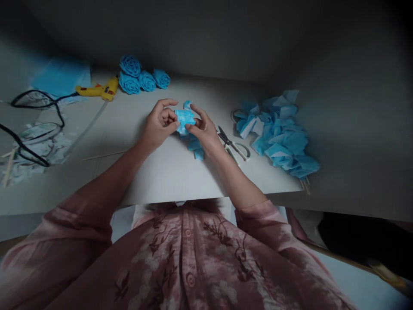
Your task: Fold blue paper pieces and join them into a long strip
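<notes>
Between both hands I hold a small piece of blue crepe paper [184, 119] above the white tabletop. My left hand [158, 120] pinches its left edge between thumb and fingers. On the other edge, my right hand [204, 127] grips with the thumb and a bent finger, while the index finger points up. One small blue paper piece [187, 104] lies just beyond the held one. More blue paper pieces [197, 150] lie beneath and beside my right wrist. Scissors with pale handles [234, 145] rest open to the right of that wrist.
Several blue paper roses [142, 77] stand at the back. A yellow glue gun [100, 89] with a black cord, blue sheets [63, 77] and paper scraps [48, 144] occupy the left. A thin stick [103, 156] lies by my left forearm. At right is a heap of blue paper [284, 137].
</notes>
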`<state>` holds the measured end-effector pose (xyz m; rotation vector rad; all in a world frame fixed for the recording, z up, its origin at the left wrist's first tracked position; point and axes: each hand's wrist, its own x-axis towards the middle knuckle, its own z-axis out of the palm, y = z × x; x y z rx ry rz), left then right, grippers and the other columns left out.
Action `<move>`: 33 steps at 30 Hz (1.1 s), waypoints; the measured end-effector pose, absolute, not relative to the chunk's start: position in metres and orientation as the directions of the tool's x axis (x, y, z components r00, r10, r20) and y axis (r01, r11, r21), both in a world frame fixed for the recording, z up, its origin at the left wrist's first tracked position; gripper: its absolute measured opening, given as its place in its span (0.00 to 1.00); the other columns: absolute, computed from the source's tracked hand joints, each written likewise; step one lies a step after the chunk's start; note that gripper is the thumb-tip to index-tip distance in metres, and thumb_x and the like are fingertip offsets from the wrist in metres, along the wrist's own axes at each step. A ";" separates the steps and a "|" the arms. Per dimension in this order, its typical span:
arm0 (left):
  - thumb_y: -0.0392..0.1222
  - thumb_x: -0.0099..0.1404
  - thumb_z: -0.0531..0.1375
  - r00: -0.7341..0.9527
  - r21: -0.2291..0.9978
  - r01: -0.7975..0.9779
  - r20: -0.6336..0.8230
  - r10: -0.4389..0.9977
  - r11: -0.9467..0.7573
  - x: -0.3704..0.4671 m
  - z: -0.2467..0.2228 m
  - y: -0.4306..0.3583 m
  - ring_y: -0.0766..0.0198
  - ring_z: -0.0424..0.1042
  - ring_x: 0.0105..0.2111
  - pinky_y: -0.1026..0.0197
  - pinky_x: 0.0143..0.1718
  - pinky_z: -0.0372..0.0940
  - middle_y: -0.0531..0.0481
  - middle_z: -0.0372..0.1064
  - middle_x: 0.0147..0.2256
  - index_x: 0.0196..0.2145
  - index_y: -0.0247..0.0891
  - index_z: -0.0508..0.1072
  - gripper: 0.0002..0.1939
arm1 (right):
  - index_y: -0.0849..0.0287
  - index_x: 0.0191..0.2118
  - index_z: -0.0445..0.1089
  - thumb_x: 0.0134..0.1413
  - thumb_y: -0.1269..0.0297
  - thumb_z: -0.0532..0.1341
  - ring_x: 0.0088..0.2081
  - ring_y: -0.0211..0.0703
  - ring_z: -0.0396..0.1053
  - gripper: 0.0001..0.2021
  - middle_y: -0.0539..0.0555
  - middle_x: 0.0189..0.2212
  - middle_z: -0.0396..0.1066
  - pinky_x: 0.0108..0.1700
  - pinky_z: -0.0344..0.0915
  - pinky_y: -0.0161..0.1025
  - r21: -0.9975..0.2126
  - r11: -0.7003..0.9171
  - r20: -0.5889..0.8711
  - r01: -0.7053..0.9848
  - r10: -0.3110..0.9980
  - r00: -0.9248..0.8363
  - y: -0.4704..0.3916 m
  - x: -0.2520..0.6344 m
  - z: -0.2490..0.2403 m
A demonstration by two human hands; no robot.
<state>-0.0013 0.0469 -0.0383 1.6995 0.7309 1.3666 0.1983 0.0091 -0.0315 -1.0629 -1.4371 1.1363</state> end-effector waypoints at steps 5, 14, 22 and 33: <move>0.43 0.60 0.78 0.268 0.889 -0.041 0.449 0.852 -0.456 0.000 -0.034 0.043 0.66 0.71 0.29 0.63 0.32 0.68 0.57 0.71 0.31 0.55 0.45 0.73 0.29 | 0.49 0.70 0.65 0.54 0.39 0.75 0.43 0.52 0.78 0.43 0.51 0.39 0.78 0.50 0.81 0.56 -0.985 0.163 0.156 0.052 0.980 -0.127 0.009 0.196 -0.032; 0.39 0.57 0.76 0.244 0.897 -0.149 0.442 0.863 -0.417 -0.008 -0.032 0.047 0.67 0.69 0.28 0.63 0.31 0.64 0.56 0.70 0.32 0.54 0.46 0.75 0.28 | 0.48 0.72 0.63 0.57 0.42 0.76 0.41 0.46 0.79 0.42 0.52 0.42 0.82 0.50 0.80 0.48 -0.984 0.174 0.176 -0.021 0.976 -0.129 0.014 0.203 -0.032; 0.34 0.56 0.72 0.166 0.900 -0.191 0.424 0.890 -0.392 -0.013 -0.031 0.054 0.67 0.69 0.27 0.63 0.32 0.63 0.58 0.70 0.31 0.57 0.46 0.72 0.31 | 0.47 0.73 0.64 0.57 0.44 0.76 0.51 0.48 0.80 0.43 0.53 0.43 0.84 0.58 0.78 0.47 -0.979 0.170 0.176 -0.117 0.983 -0.044 0.011 0.207 -0.021; 0.52 0.70 0.71 0.095 0.939 -0.176 0.316 0.944 -0.297 -0.007 -0.005 0.031 0.66 0.73 0.23 0.64 0.29 0.67 0.53 0.78 0.27 0.54 0.41 0.75 0.20 | 0.47 0.72 0.66 0.59 0.40 0.74 0.42 0.46 0.79 0.40 0.52 0.40 0.80 0.45 0.77 0.43 -0.980 0.182 0.182 -0.086 0.983 0.005 0.011 0.206 -0.021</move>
